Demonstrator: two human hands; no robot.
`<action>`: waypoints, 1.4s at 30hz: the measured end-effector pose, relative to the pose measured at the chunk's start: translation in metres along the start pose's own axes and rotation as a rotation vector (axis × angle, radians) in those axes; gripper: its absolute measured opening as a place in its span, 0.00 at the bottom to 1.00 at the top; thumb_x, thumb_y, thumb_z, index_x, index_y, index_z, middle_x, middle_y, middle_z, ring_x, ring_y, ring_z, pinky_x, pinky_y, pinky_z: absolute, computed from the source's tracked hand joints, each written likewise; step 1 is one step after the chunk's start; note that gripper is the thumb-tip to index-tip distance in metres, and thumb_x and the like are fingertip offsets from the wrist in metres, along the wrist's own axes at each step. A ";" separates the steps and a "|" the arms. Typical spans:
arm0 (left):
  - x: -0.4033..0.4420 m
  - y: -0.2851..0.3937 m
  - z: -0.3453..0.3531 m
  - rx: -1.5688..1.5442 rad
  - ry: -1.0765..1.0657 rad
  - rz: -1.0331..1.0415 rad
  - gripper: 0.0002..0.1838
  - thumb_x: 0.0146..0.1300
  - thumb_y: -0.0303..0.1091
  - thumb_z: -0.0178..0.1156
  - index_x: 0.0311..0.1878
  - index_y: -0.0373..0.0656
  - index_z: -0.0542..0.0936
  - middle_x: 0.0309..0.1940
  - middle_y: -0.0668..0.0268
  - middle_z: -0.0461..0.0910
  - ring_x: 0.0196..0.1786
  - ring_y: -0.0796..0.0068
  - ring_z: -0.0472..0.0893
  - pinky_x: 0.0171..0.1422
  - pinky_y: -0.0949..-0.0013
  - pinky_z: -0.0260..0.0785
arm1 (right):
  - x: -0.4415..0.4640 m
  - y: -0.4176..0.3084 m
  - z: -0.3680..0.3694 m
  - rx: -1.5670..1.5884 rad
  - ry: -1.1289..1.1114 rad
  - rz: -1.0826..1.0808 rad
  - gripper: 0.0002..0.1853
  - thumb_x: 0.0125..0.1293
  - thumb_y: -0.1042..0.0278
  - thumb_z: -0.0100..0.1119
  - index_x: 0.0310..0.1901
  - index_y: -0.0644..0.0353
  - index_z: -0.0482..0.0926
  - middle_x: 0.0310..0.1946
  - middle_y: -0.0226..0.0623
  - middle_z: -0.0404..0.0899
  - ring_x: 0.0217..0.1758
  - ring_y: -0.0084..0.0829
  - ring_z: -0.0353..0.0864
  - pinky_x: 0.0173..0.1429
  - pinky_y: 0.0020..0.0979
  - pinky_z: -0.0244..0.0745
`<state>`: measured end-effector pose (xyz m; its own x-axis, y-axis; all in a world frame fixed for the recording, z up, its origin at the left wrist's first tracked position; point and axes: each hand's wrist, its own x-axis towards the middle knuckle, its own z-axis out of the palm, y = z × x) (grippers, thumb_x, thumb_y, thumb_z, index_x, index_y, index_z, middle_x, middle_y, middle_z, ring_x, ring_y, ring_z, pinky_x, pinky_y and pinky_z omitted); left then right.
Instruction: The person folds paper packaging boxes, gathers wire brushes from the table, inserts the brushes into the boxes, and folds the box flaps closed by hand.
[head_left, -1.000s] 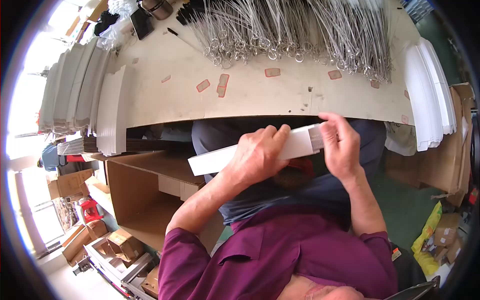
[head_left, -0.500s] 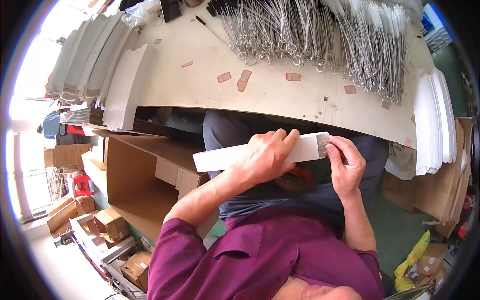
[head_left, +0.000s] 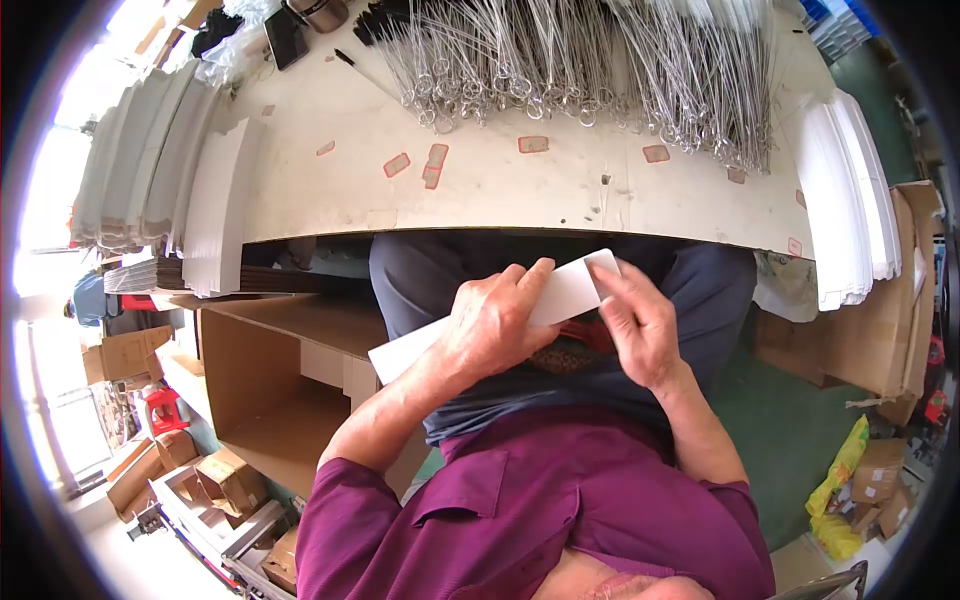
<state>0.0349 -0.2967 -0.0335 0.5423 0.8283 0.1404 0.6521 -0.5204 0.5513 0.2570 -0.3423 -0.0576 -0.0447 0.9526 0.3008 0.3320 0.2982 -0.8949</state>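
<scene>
A long, narrow white box [head_left: 405, 350] lies slantwise above my lap. My left hand [head_left: 495, 318] is closed around its middle, with the thumb below and fingers over the top. At the box's right end a white flap [head_left: 606, 262] stands up. My right hand [head_left: 643, 325] is at this end, fingers stretched toward the flap and thumb apart, partly blurred by motion. What is inside the box is hidden now.
Many thin metal wire brushes with ring ends [head_left: 540, 70] lie across the table [head_left: 330, 200]. Flat white cartons [head_left: 215, 210] are stacked at left, more white cartons [head_left: 850, 210] at right. A large open cardboard box [head_left: 270, 390] stands left of my legs.
My right fingers were pinching at metal ends in the box's open end; now they are at its raised flap and the metal is out of sight. The view has shifted slightly.
</scene>
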 end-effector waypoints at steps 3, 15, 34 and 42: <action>-0.005 0.000 0.004 0.005 -0.048 -0.042 0.35 0.51 0.40 0.80 0.62 0.40 0.79 0.37 0.55 0.85 0.39 0.51 0.88 0.41 0.53 0.83 | -0.002 -0.015 -0.003 -0.052 -0.160 0.053 0.19 0.82 0.67 0.55 0.68 0.68 0.77 0.57 0.48 0.83 0.58 0.39 0.85 0.61 0.33 0.81; -0.001 0.015 0.010 -0.301 -0.257 -0.157 0.46 0.53 0.35 0.79 0.75 0.49 0.67 0.54 0.47 0.85 0.54 0.43 0.87 0.55 0.52 0.84 | -0.020 -0.008 -0.002 0.344 -0.125 0.383 0.24 0.82 0.71 0.54 0.75 0.66 0.69 0.39 0.41 0.88 0.38 0.27 0.88 0.46 0.28 0.83; -0.013 0.011 0.034 -0.265 -0.116 0.001 0.32 0.54 0.33 0.74 0.59 0.34 0.71 0.36 0.47 0.84 0.34 0.45 0.87 0.37 0.51 0.82 | -0.024 -0.005 0.008 0.168 -0.074 0.436 0.12 0.76 0.66 0.66 0.50 0.69 0.87 0.31 0.38 0.88 0.27 0.19 0.83 0.33 0.25 0.78; -0.014 0.012 0.032 -0.227 -0.057 0.052 0.29 0.54 0.35 0.74 0.55 0.34 0.73 0.36 0.48 0.85 0.33 0.46 0.87 0.38 0.52 0.82 | -0.020 -0.002 0.010 0.439 0.009 0.591 0.06 0.75 0.72 0.67 0.40 0.64 0.83 0.27 0.32 0.85 0.22 0.14 0.77 0.26 0.19 0.71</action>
<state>0.0518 -0.3210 -0.0548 0.6052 0.7852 0.1307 0.4902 -0.4970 0.7160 0.2477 -0.3613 -0.0648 0.0329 0.9617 -0.2720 -0.1099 -0.2670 -0.9574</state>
